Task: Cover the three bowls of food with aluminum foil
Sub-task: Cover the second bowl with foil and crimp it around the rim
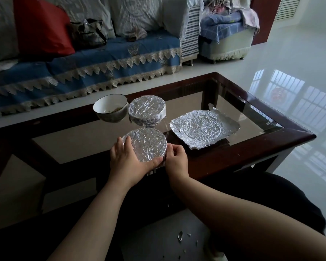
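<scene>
Both hands grip the near foil-covered bowl at the desk's near edge: left hand and right hand curl around its sides. Right lies a loose foil sheet; farther, a second covered bowl beside an uncovered bowl.

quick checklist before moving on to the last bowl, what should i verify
1. Near bowl foil-covered on top: ok.
2. Its foil tucked under the rim all round: cannot tell; left hand and right hand hide the near side.
3. Far covered bowl sealed on top: ok.
4. Open bowl covered: not ok, food exposed.
5. Spare foil sheet on the table: ok, lies flat, already creased with a round mark.
6. Both hands free: not ok, fingers curl round the near bowl.
</scene>
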A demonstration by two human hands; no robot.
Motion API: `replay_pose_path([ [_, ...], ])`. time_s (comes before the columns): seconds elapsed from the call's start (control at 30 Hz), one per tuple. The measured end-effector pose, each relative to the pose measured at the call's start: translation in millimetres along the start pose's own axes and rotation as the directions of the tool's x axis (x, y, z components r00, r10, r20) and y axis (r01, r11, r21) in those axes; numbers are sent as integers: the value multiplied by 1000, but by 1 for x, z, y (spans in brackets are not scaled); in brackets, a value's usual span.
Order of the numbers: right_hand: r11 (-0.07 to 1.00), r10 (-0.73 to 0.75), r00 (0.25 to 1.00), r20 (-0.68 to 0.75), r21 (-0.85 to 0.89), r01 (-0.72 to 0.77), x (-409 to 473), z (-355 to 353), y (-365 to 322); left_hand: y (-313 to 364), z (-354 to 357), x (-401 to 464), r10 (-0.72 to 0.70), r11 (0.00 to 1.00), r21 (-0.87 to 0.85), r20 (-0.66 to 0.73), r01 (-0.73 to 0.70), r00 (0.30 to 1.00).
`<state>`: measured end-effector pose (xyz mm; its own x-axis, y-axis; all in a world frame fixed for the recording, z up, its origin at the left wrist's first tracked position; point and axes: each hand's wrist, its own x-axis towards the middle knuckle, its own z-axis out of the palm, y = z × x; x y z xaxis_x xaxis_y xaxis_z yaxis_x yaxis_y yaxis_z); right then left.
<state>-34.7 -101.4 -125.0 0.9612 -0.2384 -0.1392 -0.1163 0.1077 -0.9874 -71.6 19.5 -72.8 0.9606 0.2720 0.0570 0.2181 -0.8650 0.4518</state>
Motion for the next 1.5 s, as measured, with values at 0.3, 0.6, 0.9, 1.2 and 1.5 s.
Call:
replay_pose_path([
  [0.3, 984, 175, 983, 55, -33, -173, 21, 0, 0, 1, 1, 1, -23, 1000, 15, 7, 23, 1000],
  [0.6, 976, 210, 972, 109, -89, -201, 37, -2, -6, 6, -5, -2, -71, 996, -44, 51, 73, 996],
  [0.9, 989, -141, 986, 86, -26, 143, -12, -7, -1, -5, -20, -4, -1, 998, 66, 27, -1, 1000],
  [1.2, 995, -99, 987, 125, 18, 98, -15, -7, -1, -13, -10, 4, 59, 996, -67, 68, -55, 996],
  [1.5, 994, 113, 994, 8, -6, -112, 4, 0, 0, -13, -3, 5, 62, 995, -74, 13, -61, 998],
])
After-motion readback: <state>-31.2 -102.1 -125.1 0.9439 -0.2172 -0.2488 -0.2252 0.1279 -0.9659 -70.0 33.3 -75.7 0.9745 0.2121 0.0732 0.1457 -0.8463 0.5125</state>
